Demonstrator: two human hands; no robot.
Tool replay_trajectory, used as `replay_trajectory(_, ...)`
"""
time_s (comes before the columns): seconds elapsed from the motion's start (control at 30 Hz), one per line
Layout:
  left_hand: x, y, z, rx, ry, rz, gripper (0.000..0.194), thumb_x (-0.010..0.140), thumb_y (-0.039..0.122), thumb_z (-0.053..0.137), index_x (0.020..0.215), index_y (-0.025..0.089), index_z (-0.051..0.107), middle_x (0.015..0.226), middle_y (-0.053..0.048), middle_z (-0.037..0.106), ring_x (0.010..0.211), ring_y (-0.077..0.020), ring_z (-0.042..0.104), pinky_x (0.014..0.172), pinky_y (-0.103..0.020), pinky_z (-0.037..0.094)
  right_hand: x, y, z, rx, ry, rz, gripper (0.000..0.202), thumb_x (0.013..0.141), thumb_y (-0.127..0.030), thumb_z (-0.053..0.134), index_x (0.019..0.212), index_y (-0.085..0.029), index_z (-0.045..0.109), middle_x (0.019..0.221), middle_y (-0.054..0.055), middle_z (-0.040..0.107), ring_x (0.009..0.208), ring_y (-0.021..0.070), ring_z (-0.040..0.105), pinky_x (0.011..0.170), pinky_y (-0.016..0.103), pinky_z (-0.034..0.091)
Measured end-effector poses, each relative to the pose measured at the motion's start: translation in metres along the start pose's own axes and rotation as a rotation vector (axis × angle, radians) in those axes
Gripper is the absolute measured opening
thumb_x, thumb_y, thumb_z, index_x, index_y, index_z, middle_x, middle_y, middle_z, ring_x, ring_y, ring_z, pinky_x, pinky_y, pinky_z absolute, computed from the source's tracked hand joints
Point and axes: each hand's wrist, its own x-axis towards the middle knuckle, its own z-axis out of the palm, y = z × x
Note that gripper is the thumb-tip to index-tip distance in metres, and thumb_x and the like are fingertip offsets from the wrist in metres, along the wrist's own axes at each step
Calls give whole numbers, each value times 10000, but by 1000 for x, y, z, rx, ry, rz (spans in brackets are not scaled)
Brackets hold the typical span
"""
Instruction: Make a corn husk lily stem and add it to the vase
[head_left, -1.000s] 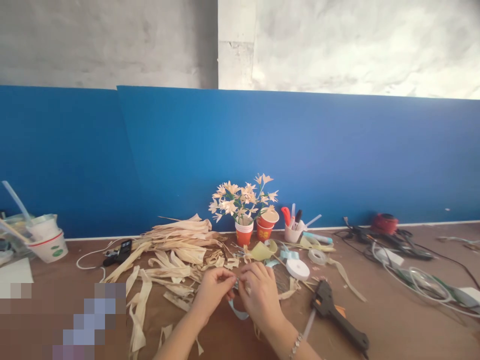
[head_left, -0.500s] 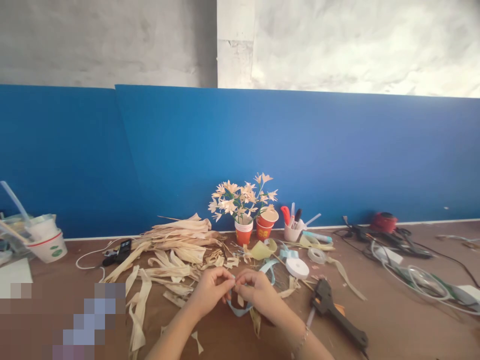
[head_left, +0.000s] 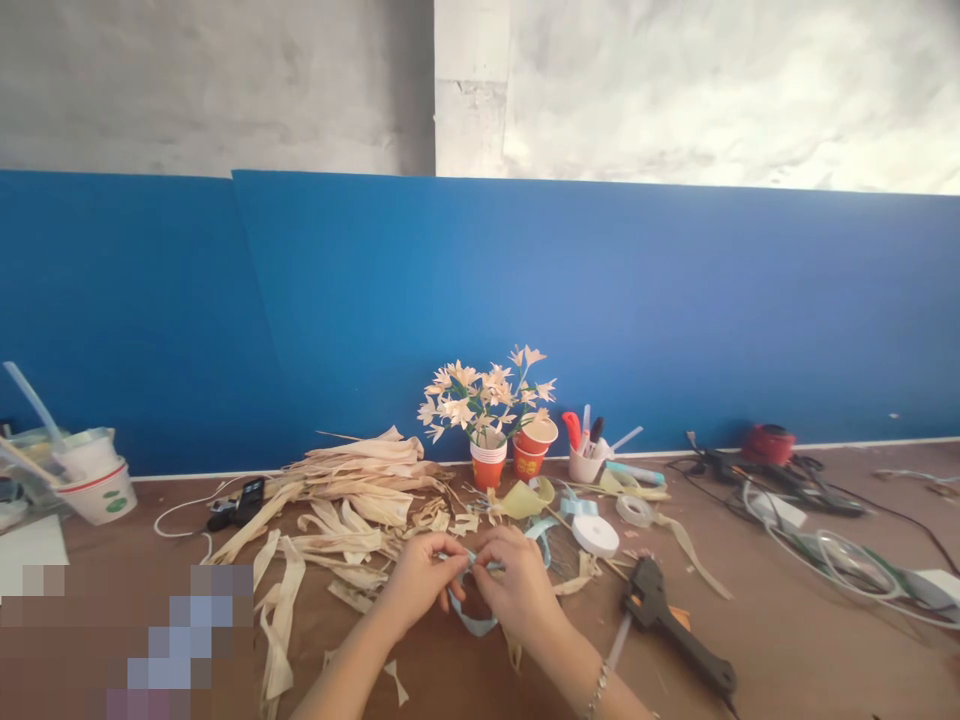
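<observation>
The fingers [head_left: 453, 572] of the left hand [head_left: 418, 584] are closed in a pinch, and those of the right hand [head_left: 519, 586] are closed just beside them. The pale blue ribbon [head_left: 477, 627] is gripped by both, its slack hung in a loop below and between the hands, over the worktop [head_left: 450, 690]. What else may be held at the fingertips is too small to tell. Dry strips [head_left: 352, 500] are heaped beyond and left of the left hand. Farther back, flowers [head_left: 484, 395] are held in a cup [head_left: 488, 474], beside which a second cup [head_left: 529, 463] is set. A white roll [head_left: 596, 537] is laid beyond the right hand; to its right, a glue gun [head_left: 671, 630] is rested.
</observation>
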Motion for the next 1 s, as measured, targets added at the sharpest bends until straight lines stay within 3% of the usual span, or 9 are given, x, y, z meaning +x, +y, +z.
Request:
replay_trajectory(0.17,-1,1,-2,-63,-24,49,223,649,355,671,684,146,601,485,26,593,451,-108,536,483,-226,420,2,3,0,243,-64,74,143,676,-115,581,561,-182,630,752,40,639,771,184,584,736,295,413)
replay_trajectory(0.37,-1,2,-5,-104,-48,-3,264,629,375,686,695,132,609,489,20,591,454,-110,536,476,-228,415,4,2,-6,508,-201,159,135,682,-190,605,551,-174,632,721,22,617,734,168,586,735,295,434)
replay_trajectory(0.57,-5,5,-3,-107,-89,1,242,659,359,667,694,134,584,528,23,583,449,-95,534,434,-199,394,4,2,-9,727,-370,296,152,672,-274,628,585,-149,629,708,8,568,553,110,518,524,242,416)
replay_trajectory(0.67,-4,1,-1,-82,-70,33,209,675,335,642,671,140,566,507,37,549,426,-86,504,400,-187,367,3,4,-5,618,-338,282,186,707,-291,596,585,-152,606,697,11,570,551,119,529,521,247,420)
replay_trajectory(0.8,0,-5,2,-61,-24,49,196,697,334,607,662,148,557,461,50,520,394,-75,457,387,-183,340,1,2,1,248,-107,159,31,657,-173,626,630,-175,613,716,21,613,720,180,577,678,292,441)
replay_trajectory(0.87,1,-6,2,-54,-13,40,203,694,345,609,665,149,563,448,49,523,392,-77,456,398,-189,345,1,1,1,144,-27,82,70,661,-142,625,608,-185,611,763,36,639,792,194,581,739,302,429)
replay_trajectory(1.0,1,-4,-1,5,-18,7,215,671,350,631,694,137,613,449,41,548,368,-78,438,397,-204,336,0,0,1,85,-15,10,145,702,-114,586,586,-195,619,820,46,661,842,200,585,769,301,415)
